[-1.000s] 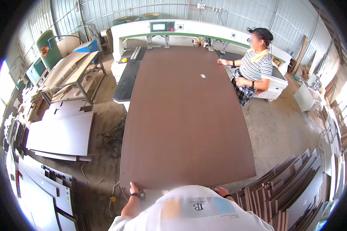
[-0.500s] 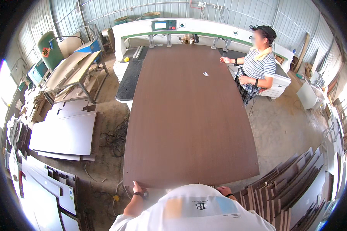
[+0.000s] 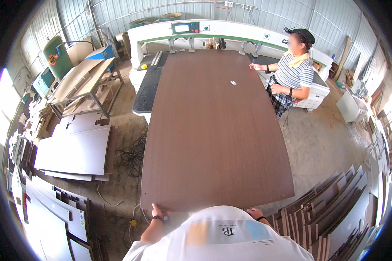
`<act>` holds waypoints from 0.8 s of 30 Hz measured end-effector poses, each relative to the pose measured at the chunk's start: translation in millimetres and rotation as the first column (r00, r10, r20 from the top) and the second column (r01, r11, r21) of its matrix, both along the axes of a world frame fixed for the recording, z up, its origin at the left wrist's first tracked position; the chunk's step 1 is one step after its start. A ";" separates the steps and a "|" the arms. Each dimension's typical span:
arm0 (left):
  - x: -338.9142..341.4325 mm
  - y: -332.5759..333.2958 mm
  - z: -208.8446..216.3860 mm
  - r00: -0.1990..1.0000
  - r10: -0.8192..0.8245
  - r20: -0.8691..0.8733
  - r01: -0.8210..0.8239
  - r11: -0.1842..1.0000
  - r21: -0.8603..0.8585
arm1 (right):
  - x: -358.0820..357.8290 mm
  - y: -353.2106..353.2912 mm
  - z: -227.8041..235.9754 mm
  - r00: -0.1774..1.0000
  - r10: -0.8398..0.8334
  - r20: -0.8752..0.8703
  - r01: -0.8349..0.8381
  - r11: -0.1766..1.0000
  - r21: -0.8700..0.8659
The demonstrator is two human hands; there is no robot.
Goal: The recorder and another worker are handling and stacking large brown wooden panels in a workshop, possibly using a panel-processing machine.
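A large dark brown board (image 3: 217, 135) lies across a long machine's bed, its near end reaching up to my body. My left hand (image 3: 157, 210) grips the board's near left corner, thumb over the top and the other fingers mostly out of sight beneath. Along the near edge farther right, my right hand (image 3: 255, 213) is closed at the board's rim; my shirt hides part of it. A small white label (image 3: 233, 82) sits on the board's far half. Small dark holes show near its near corners.
The white machine (image 3: 244, 32) with a control screen spans the far end. A co-worker in a striped shirt (image 3: 297, 74) sits at the board's far right, one hand by its edge. Cut panels (image 3: 74, 150) lie on the left floor near cables (image 3: 133, 154); boards (image 3: 335, 209) stand stacked right.
The whole view has shifted very slightly. Under the machine's beam, the metal tool head looks a little different. Both my hands keep their places on the board.
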State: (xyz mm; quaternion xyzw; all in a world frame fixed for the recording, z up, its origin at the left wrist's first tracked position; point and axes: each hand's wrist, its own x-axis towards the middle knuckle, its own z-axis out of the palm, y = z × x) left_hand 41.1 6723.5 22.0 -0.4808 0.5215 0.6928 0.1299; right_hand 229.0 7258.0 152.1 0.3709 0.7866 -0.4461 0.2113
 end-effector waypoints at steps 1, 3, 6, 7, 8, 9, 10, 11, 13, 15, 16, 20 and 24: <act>-0.1 0.9 0.5 1.000 0.000 0.001 0.000 1.000 0.002 | 2.5 3.8 -8.6 1.000 0.017 -0.013 -0.016 1.000 0.021; 1.9 -4.6 -3.7 1.000 0.025 -0.003 -0.025 1.000 -0.016 | 0.9 -1.0 -4.3 1.000 -0.002 -0.021 0.002 1.000 -0.002; 1.3 -9.5 -11.3 0.999 0.034 -0.022 -0.034 0.999 -0.026 | 1.5 -1.8 -7.1 1.000 -0.020 -0.016 0.020 1.000 -0.013; 2.1 -10.8 -13.8 0.999 0.033 -0.022 -0.034 0.999 -0.027 | 1.9 -1.5 -9.2 1.000 -0.016 -0.005 0.016 1.000 -0.003; 2.3 -8.9 -14.2 1.000 0.006 -0.017 -0.006 1.000 -0.009 | 3.1 -1.5 -10.3 1.000 -0.020 -0.003 0.020 1.000 -0.002; 1.9 -7.4 -14.4 1.000 -0.022 -0.012 0.022 1.000 0.008 | 4.4 -1.6 -11.6 0.999 -0.037 0.010 0.037 0.999 -0.006; 0.7 -5.9 -14.5 1.000 -0.027 -0.010 0.027 1.000 0.009 | 5.8 -1.9 -12.9 0.998 -0.054 0.022 0.055 0.998 -0.010; 0.6 -13.0 -20.7 0.999 -0.031 -0.010 0.032 0.999 0.028 | 7.6 -2.3 -21.2 0.998 -0.053 0.020 0.054 0.998 -0.019; 0.3 -20.6 -30.0 0.999 -0.036 -0.010 0.036 0.998 0.042 | 8.8 -0.8 -38.9 1.000 -0.004 -0.001 0.004 0.998 0.069; 2.1 -19.9 -33.5 0.999 -0.006 -0.040 0.007 0.999 0.035 | 9.2 2.9 -49.5 0.999 0.028 -0.019 -0.027 0.997 0.068; 3.9 -20.2 -34.6 1.000 -0.004 -0.030 0.005 1.000 0.009 | 8.8 4.9 -54.5 0.997 0.063 -0.036 -0.060 0.996 0.071; -3.3 -18.2 -25.2 0.990 -0.136 0.025 0.136 0.991 0.018 | 20.0 16.8 -89.8 0.966 0.209 -0.150 -0.189 0.972 0.139; 4.4 -8.7 -6.6 0.994 -0.112 -0.014 0.112 0.993 0.038 | 17.1 4.3 -66.0 0.996 -0.046 -0.082 0.044 0.999 -0.030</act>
